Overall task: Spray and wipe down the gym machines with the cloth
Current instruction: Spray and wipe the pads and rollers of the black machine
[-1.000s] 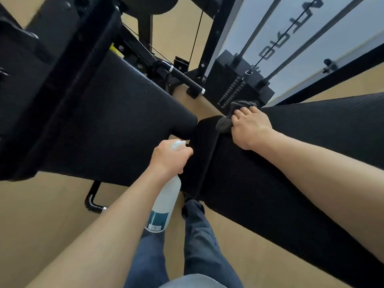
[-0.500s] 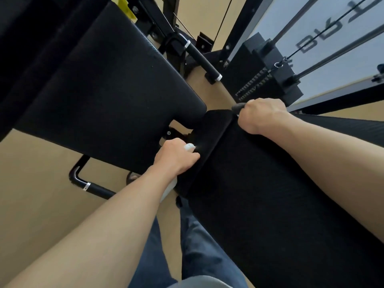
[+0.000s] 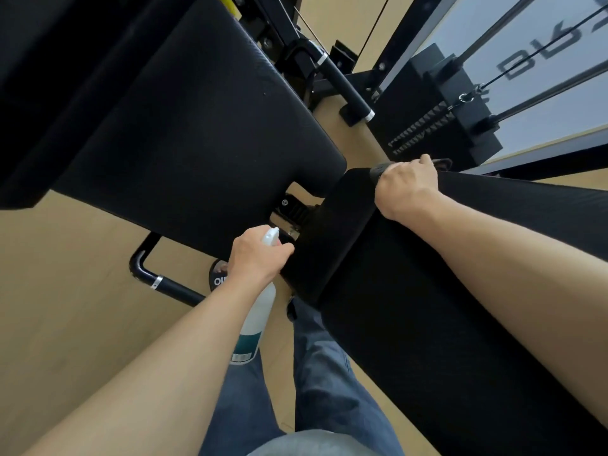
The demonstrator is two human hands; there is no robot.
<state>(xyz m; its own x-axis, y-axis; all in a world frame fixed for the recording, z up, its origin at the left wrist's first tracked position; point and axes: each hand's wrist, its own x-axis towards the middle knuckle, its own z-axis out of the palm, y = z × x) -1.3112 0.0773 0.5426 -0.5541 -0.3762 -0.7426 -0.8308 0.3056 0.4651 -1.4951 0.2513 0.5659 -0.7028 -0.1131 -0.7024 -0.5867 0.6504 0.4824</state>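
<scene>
- Two bare hands are at work over a black padded gym machine, seen from above by the person's head camera.
- The right hand point(image 3: 405, 184) is curled into a fist at the far top edge of the long black pad point(image 3: 444, 307), fingers wrapped over that edge.
- A dark grey cloth point(image 3: 378, 168) is bunched under that fist; only a small corner of it pokes out on the left side of the knuckles (the rest is hidden by the hand).
- The left hand point(image 3: 258, 256) is closed around the neck of a white spray bottle point(image 3: 258, 319), with the white nozzle showing just above the fingers.
- The bottle hangs down below the hand, its teal label near the bottom, in front of the person's blue jeans point(image 3: 316, 373).
- The nozzle sits close to the gap between the long pad and the broad black seat pad point(image 3: 197, 133) to the left.
- Beyond the right hand stands a black weight stack point(image 3: 437, 103) with guide rods and a cable.
- A black grip handle point(image 3: 345, 90) with silver end rings lies past the seat pad, and the floor point(image 3: 65, 291) is tan.
</scene>
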